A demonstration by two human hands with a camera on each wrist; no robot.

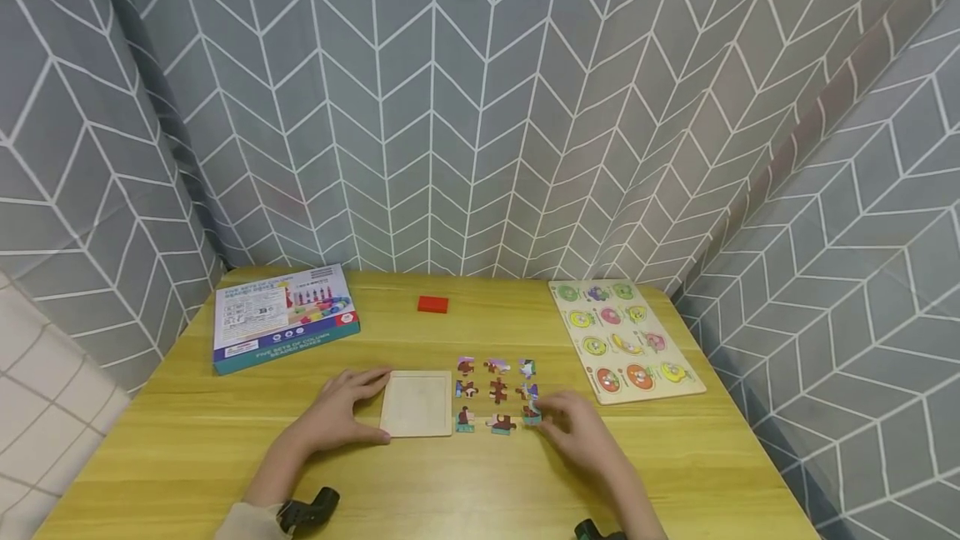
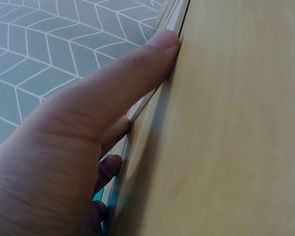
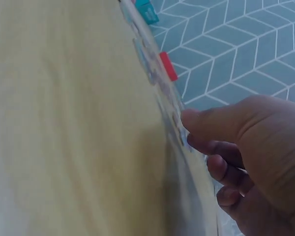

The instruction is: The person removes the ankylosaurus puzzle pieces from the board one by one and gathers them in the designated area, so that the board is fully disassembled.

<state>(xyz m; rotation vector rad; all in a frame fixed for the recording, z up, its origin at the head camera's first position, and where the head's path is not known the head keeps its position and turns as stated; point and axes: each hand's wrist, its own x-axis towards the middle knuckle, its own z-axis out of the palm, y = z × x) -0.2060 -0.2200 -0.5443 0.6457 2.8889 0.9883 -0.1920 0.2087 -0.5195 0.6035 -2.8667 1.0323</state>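
A square, pale wooden puzzle tray with a raised rim lies flat on the table. My left hand holds it at its left side, index finger at the far corner and thumb at the near one. Right of the tray, jigsaw pieces lie apart in three rows of three, brown, purple and teal. My right hand is at the near right puzzle piece, pinching its right side between thumb and index finger. The other right fingers curl loosely below, in the right wrist view.
A boxed bead set lies at the back left. Near the back edge is a small red block. A wooden fruit board lies at the right. Grey patterned curtains hang behind the table and at its sides.
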